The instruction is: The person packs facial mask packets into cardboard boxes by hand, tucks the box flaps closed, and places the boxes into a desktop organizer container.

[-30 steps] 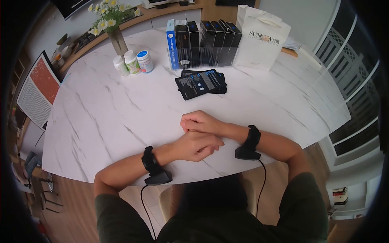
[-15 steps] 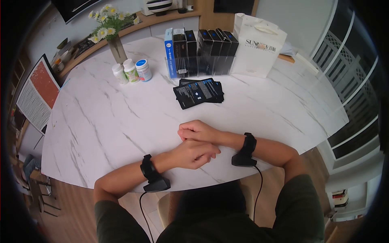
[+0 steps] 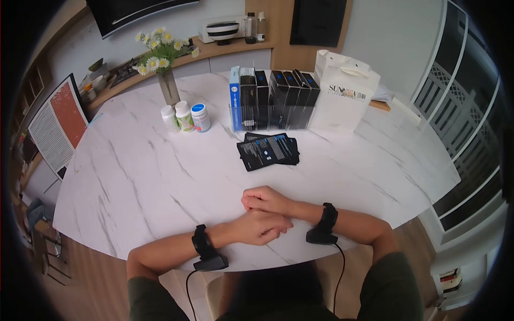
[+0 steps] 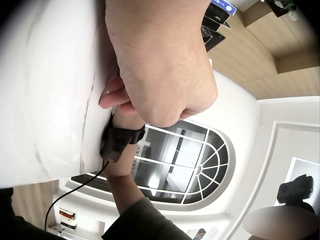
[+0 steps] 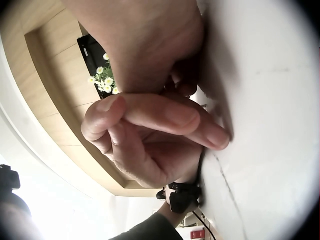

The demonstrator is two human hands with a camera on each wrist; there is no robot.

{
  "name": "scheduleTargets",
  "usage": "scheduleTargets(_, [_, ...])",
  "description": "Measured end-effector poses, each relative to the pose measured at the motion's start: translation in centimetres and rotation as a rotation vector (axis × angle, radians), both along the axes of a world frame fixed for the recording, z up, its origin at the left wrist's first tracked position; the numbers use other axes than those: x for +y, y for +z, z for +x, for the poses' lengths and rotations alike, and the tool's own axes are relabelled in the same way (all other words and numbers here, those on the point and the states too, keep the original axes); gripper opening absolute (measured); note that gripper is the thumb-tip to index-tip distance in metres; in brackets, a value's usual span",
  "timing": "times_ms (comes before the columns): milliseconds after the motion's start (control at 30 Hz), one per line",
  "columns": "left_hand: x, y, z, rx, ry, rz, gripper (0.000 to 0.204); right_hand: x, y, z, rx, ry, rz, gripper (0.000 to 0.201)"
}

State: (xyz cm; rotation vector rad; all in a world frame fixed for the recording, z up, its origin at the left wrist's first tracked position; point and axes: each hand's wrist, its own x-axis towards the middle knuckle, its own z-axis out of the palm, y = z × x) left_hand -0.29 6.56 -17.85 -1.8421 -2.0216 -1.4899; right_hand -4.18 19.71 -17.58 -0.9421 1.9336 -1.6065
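Both hands rest together at the near side of the marble-patterned table [image 3: 160,198], idle and holding nothing. My left hand [image 3: 259,226] lies across the right forearm near the wrist, its fingers loosely bent, as the right wrist view shows up close. My right hand [image 3: 267,199] lies just beyond it, pointing left with fingers loosely curled. Each wrist wears a black strap with a small camera. Nearest ahead of the hands is a small pile of flat black packets [image 3: 267,151] with white and blue print, fanned over each other.
Behind the packets, a clear holder [image 3: 273,117] carries upright black boxes and a blue one. A white paper bag [image 3: 342,96] stands at its right. Several capped bottles [image 3: 184,116] and a vase of daisies [image 3: 167,88] stand at the left. A cable [image 3: 338,273] hangs from each wrist camera.
The head view has tilted up, so the table, things and hands sit lower in it. The hands keep their crossed pose on the table.
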Motion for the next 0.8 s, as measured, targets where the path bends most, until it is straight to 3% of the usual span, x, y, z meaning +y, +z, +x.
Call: scheduleTargets(800, [0.09,-0.01,-0.14,-0.007,0.01,-0.02,0.028,-0.02,-0.22,-0.2,-0.005,-0.012,-0.017,0.032])
